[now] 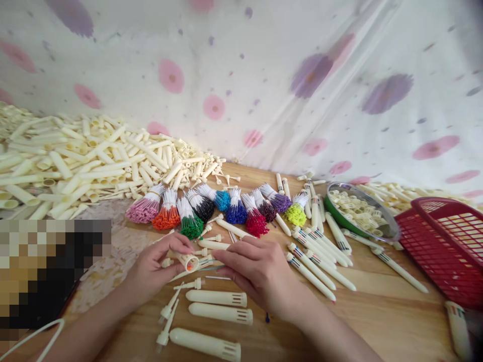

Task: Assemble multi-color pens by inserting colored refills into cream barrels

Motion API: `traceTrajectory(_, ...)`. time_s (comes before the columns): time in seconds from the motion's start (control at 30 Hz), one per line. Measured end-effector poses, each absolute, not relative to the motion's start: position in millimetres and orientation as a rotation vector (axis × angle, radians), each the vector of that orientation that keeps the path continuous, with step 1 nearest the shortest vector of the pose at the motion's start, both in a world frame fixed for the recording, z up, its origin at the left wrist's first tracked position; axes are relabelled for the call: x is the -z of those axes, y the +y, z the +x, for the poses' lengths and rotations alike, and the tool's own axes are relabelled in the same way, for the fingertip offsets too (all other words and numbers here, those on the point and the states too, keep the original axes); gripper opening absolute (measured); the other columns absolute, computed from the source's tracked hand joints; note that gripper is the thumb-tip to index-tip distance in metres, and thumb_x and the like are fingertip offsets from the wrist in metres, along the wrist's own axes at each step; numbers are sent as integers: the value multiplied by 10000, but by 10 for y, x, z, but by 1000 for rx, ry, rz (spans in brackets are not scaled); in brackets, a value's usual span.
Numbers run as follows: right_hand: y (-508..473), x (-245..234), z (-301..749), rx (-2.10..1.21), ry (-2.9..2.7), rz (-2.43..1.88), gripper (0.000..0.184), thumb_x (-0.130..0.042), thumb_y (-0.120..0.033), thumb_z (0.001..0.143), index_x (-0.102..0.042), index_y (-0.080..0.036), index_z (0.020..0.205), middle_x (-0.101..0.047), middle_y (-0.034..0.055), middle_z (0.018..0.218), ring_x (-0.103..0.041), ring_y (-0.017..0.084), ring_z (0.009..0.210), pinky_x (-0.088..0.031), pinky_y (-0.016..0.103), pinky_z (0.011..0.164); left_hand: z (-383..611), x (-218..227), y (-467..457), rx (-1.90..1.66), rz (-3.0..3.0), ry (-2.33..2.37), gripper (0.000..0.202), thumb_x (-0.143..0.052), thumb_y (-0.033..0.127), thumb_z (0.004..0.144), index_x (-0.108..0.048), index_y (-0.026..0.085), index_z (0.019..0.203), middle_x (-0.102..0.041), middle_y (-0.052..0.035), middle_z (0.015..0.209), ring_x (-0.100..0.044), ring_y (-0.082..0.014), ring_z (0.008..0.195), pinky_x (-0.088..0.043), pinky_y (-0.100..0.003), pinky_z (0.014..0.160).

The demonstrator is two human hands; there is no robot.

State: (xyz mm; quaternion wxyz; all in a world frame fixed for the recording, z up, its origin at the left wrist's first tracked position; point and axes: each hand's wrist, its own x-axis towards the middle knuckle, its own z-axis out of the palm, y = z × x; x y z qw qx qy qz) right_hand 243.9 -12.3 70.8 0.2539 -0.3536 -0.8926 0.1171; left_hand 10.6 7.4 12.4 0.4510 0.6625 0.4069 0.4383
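Observation:
My left hand is closed around a cream pen barrel, its open end facing the camera with a bit of orange inside. Beside that opening, my right hand has its fingers pressed together; what they pinch is hidden. Thin pen refills show by its fingertips. Below the hands lie several loose slotted barrels and small cream plunger pieces. Just beyond are refill bundles in many colours, such as a green bundle and a red bundle.
A big heap of cream barrels fills the back left. Pens with coloured sliders lie to the right. Behind them stand a green-sided bowl of small cream parts and a red plastic basket. A flowered sheet hangs behind.

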Motion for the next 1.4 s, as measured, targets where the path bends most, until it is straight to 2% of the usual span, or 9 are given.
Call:
traceTrajectory(0.1,-148,-686,2405,-271,-2440,-971,235,-443,-235,939,-623,-199,1086,-683,45,803,-611,152,709,-444,244,597,109,-115,75,-1076,1666,1026,131,-708,339,699,-653,231,748,-668,-45,790,-637,-203,789,-521,-333,744)
traceTrajectory(0.33,-159,-687,2338,-185,-2424,-986,237,-442,-225,936,-649,-155,842,-681,42,708,-599,147,628,-421,246,565,125,-102,73,-1083,1674,1041,90,-711,269,691,-676,235,766,-696,-38,800,-650,-208,834,-524,-328,775)
traceTrajectory(0.87,-155,-623,2299,-113,-2366,-937,159,-498,-162,901,-637,-154,825,-661,10,679,-564,121,589,-387,228,536,139,-126,65,-1064,1640,1059,126,-725,210,649,-699,215,773,-721,-26,812,-665,-195,822,-530,-280,765)
traceTrajectory(1.03,-114,-617,2349,-162,-2332,-944,177,-499,-186,909,-632,-149,797,-655,18,665,-570,116,597,-397,217,552,147,-167,44,-921,1659,1158,218,-723,280,661,-746,256,877,-746,-40,927,-676,-230,882,-533,-311,813)
traceTrajectory(1.2,-70,-606,2413,-241,-2329,-935,145,-523,-199,901,-635,-149,824,-648,20,661,-556,113,587,-379,213,544,133,-165,27,-816,1695,1131,290,-687,341,708,-726,286,990,-721,-34,1061,-656,-249,995,-503,-334,889)
traceTrajectory(1.4,-45,-604,2439,-241,-2346,-854,112,-532,-171,893,-629,-144,845,-649,19,668,-544,113,586,-361,218,537,91,-163,23,-733,1828,1012,318,-629,308,788,-666,304,1104,-691,-15,1133,-633,-230,1041,-486,-310,896)
